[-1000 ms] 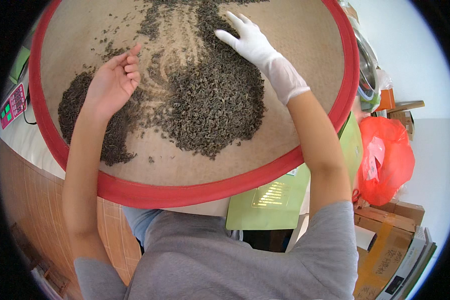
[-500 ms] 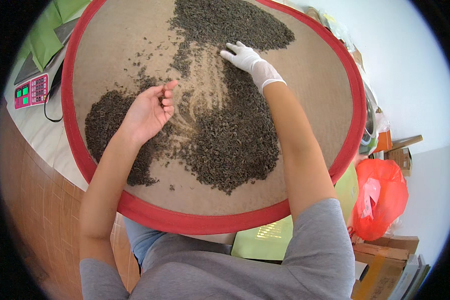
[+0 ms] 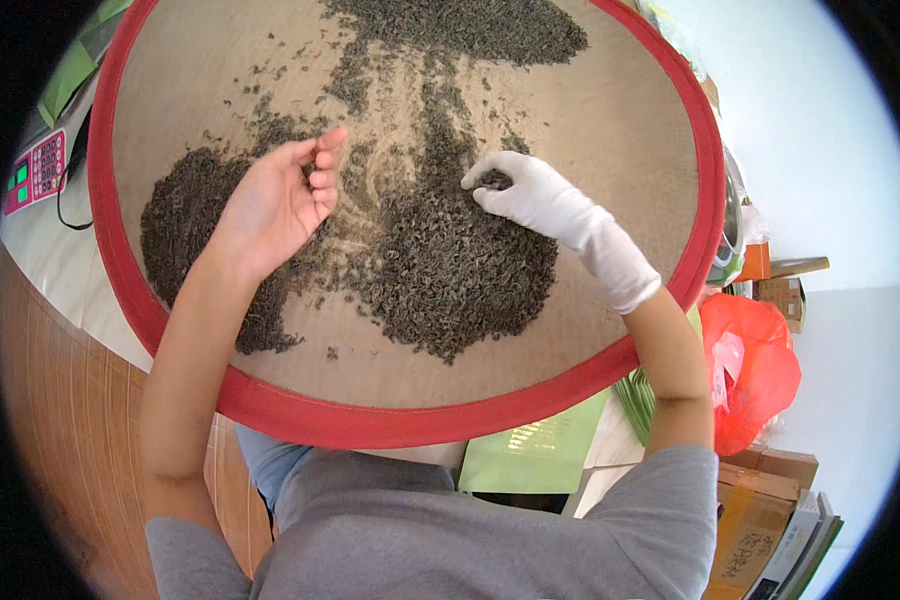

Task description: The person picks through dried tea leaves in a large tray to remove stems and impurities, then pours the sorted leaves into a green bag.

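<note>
Dark, curled dried leaves, like loose tea, lie in piles on a round tan tray (image 3: 610,130) with a red cloth rim. My bare left hand (image 3: 280,200) hovers palm up beside the left pile (image 3: 185,215), fingers loosely curled and apart, its visible palm bare. My right hand (image 3: 535,195), in a white glove, bends at the upper right of the middle pile (image 3: 450,290). Its thumb and fingertips come close together in a ring, dark leaves showing through the gap. What lies between the tips is hidden. Another pile (image 3: 460,30) spreads at the far side.
A pink calculator-like device with green displays (image 3: 35,175) sits at the left, its black cord beside the tray. To the right are a red plastic bag (image 3: 750,370) and cardboard boxes (image 3: 755,525). A pale green bag (image 3: 530,450) lies below the near rim.
My right hand has come back from the far pile to the middle pile, and its spread fingers have curled in. A streak of leaves now covers the swept strip. My left hand keeps its pose.
</note>
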`<state>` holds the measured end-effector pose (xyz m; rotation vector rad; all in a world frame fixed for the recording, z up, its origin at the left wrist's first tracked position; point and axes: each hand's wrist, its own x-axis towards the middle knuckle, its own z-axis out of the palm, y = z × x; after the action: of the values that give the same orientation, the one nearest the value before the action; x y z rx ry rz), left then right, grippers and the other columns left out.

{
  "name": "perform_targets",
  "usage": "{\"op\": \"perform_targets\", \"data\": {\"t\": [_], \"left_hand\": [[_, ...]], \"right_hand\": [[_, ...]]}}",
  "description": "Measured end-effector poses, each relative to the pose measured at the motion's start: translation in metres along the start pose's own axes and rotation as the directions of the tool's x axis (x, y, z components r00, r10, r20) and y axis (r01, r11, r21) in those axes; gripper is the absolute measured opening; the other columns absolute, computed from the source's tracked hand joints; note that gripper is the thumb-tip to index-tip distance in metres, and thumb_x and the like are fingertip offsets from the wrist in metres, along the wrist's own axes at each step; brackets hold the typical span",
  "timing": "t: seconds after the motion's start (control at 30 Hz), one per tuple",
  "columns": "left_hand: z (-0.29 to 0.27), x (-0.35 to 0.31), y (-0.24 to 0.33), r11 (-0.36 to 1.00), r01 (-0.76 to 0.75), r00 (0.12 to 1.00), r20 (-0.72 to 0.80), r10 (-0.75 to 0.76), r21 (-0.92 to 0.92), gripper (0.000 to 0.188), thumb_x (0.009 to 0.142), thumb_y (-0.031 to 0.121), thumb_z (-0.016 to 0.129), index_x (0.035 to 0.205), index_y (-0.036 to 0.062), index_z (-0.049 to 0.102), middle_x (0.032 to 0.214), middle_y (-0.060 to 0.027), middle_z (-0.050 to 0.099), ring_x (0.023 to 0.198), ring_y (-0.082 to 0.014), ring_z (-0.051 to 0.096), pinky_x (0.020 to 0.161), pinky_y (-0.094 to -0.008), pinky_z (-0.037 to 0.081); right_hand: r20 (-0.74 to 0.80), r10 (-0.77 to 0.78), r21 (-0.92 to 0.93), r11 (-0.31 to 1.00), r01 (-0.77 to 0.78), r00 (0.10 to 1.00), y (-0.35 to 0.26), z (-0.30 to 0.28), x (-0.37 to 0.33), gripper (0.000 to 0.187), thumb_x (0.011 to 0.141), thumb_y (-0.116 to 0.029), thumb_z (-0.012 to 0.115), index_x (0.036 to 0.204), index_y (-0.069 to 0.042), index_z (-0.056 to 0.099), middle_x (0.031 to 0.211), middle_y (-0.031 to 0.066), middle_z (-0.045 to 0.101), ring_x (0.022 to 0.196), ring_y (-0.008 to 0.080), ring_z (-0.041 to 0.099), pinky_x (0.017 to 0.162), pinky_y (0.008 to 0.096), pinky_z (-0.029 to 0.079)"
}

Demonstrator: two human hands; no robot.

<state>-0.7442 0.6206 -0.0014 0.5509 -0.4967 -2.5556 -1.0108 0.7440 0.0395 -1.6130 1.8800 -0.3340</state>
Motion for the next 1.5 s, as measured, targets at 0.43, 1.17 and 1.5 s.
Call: {"op": "perform_targets", "data": {"t": [0.43,1.17,1.5], "left_hand": [[0.007,0.002,-0.003,0.992,-0.016,0.999,-0.050,0.022,0.122,0.029,0.099,0.014,0.041,0.124,0.0002,0.048,0.080,0.0028,0.047,0.067,-0.0073,0.044,0.062,-0.0207,0.043],[0.000,0.006,-0.008,0.973,-0.039,0.999,0.004,0.039,0.226,0.033,0.100,0.013,0.038,0.128,-0.0027,0.045,0.083,0.0022,0.046,0.069,-0.0068,0.043,0.064,-0.0199,0.044],[-0.004,0.006,-0.003,0.977,-0.080,0.994,0.086,0.064,0.195,0.034,0.099,0.012,0.039,0.128,-0.0041,0.044,0.083,0.0017,0.047,0.070,-0.0073,0.044,0.064,-0.0196,0.044]], "right_hand": [[-0.322,-0.025,-0.120,0.993,-0.015,0.947,0.014,-0.011,-0.034,0.029,0.091,-0.023,0.050,0.107,-0.006,0.067,0.108,0.0171,0.066,0.102,0.0323,0.062,0.091,0.0346,0.046],[0.031,-0.350,-0.506,0.802,0.317,0.936,-0.046,0.066,-0.025,0.068,0.063,-0.025,0.079,0.125,-0.015,0.054,0.122,0.0169,0.050,0.112,0.0365,0.050,0.092,0.0420,0.046],[-0.058,-0.391,-0.254,0.896,0.365,0.919,-0.025,0.056,-0.020,0.044,0.073,-0.017,0.073,0.114,-0.011,0.059,0.115,0.0140,0.054,0.110,0.0315,0.053,0.098,0.0383,0.042]]}}
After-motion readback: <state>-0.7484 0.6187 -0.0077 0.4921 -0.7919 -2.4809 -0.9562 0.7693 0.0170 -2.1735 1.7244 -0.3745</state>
